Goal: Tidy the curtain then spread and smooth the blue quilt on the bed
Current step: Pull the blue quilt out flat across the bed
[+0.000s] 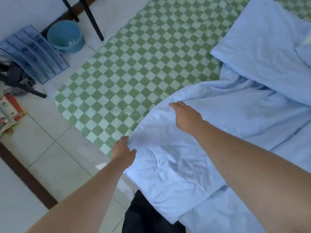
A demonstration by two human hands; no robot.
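Note:
The pale blue quilt (227, 118) lies rumpled over the right half of the bed, folded on itself in thick layers. Its near edge curves from the centre down toward me. My left hand (123, 151) pinches that edge at the bed's near side. My right hand (186, 116) grips the same edge farther up, fingers curled under the fabric. The bed (134, 64) wears a green and white checked sheet, bare on its left half. No curtain is in view.
A blue bucket (65, 36) and blue slotted crates (33, 52) stand on the white tiled floor at the upper left, beside black furniture legs (91, 17). A dark wooden strip (25, 177) runs along the floor at the left. Printed packaging (8, 113) lies at the far left.

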